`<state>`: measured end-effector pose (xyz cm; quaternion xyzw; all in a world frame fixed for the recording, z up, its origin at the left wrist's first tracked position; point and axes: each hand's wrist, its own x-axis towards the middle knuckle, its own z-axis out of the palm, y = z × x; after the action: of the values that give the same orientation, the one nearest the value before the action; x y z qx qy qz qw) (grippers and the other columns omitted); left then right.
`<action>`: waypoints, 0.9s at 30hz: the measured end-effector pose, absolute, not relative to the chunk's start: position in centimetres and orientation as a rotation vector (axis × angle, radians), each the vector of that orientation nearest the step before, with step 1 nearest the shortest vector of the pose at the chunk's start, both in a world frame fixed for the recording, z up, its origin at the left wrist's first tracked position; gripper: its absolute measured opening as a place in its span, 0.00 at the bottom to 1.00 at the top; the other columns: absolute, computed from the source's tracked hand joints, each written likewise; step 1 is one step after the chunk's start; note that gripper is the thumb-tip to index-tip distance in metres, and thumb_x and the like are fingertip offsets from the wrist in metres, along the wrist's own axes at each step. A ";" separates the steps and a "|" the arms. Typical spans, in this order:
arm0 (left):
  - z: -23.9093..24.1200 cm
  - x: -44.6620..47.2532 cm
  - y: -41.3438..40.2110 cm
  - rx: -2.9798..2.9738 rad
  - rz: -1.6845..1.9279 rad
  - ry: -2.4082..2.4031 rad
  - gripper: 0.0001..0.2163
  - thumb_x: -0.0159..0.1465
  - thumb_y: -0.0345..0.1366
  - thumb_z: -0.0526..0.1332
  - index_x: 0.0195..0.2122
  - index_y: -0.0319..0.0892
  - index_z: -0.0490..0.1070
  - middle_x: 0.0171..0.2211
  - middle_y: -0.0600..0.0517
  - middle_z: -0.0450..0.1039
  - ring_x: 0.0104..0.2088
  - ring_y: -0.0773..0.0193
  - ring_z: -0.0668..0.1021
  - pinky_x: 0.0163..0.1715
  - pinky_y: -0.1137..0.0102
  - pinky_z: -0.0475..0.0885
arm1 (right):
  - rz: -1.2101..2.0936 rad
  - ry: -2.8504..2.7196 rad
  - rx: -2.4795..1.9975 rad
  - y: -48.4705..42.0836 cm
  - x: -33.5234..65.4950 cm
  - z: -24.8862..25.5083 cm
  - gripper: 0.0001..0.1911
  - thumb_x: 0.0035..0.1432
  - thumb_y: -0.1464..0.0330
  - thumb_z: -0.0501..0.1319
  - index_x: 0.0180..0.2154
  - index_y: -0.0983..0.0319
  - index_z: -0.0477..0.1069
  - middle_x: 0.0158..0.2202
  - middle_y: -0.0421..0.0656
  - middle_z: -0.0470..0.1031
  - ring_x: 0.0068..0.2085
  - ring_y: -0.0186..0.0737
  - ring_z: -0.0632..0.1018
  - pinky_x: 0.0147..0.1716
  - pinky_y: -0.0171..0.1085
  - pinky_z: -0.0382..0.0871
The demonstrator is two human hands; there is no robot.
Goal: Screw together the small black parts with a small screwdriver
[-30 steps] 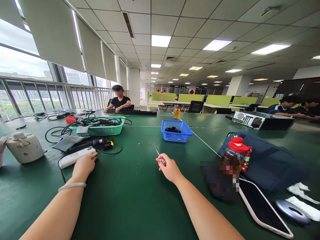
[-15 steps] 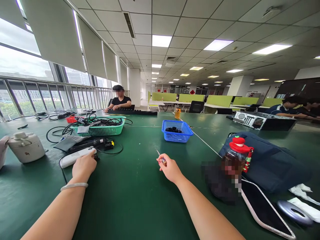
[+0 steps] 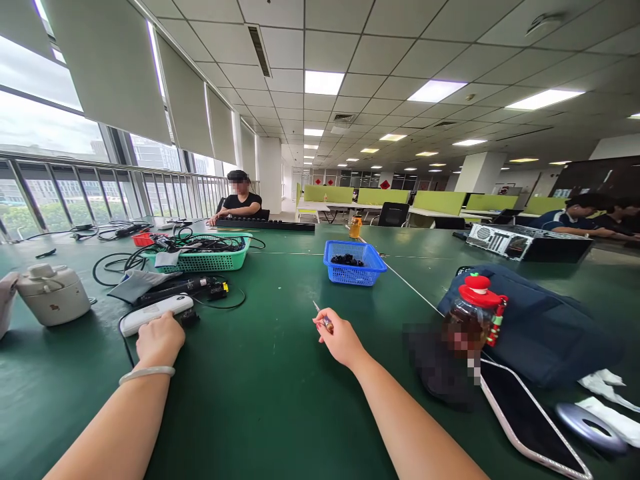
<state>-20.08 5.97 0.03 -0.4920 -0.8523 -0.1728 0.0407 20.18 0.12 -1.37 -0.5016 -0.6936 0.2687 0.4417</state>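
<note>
In the head view, my right hand (image 3: 341, 335) is closed around a small screwdriver (image 3: 328, 324) with a brownish handle, its thin metal tip pointing away and to the left. The hand sits just above the green table (image 3: 260, 400). My left hand (image 3: 161, 339) has its fingers curled at the near edge of a white power strip (image 3: 157, 313). Its fingertips are hidden, so anything held there does not show. A black plug (image 3: 189, 317) is close to the strip's right end. Past both hands stands a blue basket (image 3: 355, 275) with small black parts (image 3: 347, 260) inside.
A green basket (image 3: 215, 261) of tangled cables stands back left, a white bottle (image 3: 54, 297) at far left. On the right are a red-lidded bottle (image 3: 473, 313), a dark blue bag (image 3: 545, 327), a phone (image 3: 533, 417) and a computer case (image 3: 530, 241). Another person (image 3: 240, 200) sits across.
My left hand has drawn back a little towards me and to the left, uncovering the power strip's right end and the black plug. My right hand has hardly moved.
</note>
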 end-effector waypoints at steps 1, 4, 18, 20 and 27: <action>0.0 -20.1 5.9 -1.491 -0.530 -2.610 0.22 0.55 0.31 0.55 0.52 0.37 0.72 0.51 0.34 0.71 0.52 0.38 0.71 0.42 0.53 0.72 | 0.670 -1.721 -1.247 0.1 20.2 -1.3 0.05 0.60 0.63 0.54 0.35 0.56 0.64 0.31 0.38 0.75 0.26 0.37 0.77 0.28 0.36 0.69; 0.0 -20.1 5.9 -1.425 -0.501 -2.641 0.20 0.57 0.36 0.57 0.50 0.36 0.73 0.54 0.35 0.69 0.54 0.36 0.68 0.43 0.53 0.71 | 0.685 -1.718 -1.258 0.0 20.1 -1.2 0.05 0.60 0.63 0.53 0.35 0.56 0.64 0.31 0.38 0.75 0.26 0.38 0.78 0.28 0.36 0.68; 1.0 -19.4 5.6 -1.475 -0.621 -2.580 0.23 0.65 0.36 0.47 0.58 0.32 0.64 0.46 0.30 0.73 0.52 0.37 0.71 0.43 0.55 0.68 | 0.690 -1.728 -1.254 -0.1 20.1 -1.1 0.06 0.59 0.62 0.53 0.35 0.56 0.64 0.32 0.39 0.76 0.26 0.38 0.77 0.28 0.35 0.68; 1.4 -18.6 5.5 -1.520 -0.700 -2.439 0.24 0.67 0.38 0.44 0.60 0.33 0.62 0.46 0.32 0.74 0.51 0.41 0.72 0.47 0.55 0.65 | 0.686 -1.732 -1.255 -0.2 20.0 -1.1 0.06 0.59 0.62 0.53 0.35 0.56 0.64 0.32 0.39 0.76 0.26 0.38 0.78 0.29 0.36 0.68; 0.6 -17.6 6.0 -1.705 -0.571 -2.284 0.24 0.65 0.38 0.47 0.60 0.33 0.62 0.46 0.33 0.75 0.52 0.43 0.72 0.49 0.57 0.64 | 0.672 -1.734 -1.250 -0.2 20.0 -1.1 0.05 0.59 0.63 0.53 0.36 0.56 0.65 0.31 0.38 0.76 0.26 0.38 0.78 0.28 0.36 0.68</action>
<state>-17.57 6.02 0.63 -0.5825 -0.7803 -0.1952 0.1173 20.05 -0.20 -1.10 -0.5021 -0.6966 0.2700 0.4356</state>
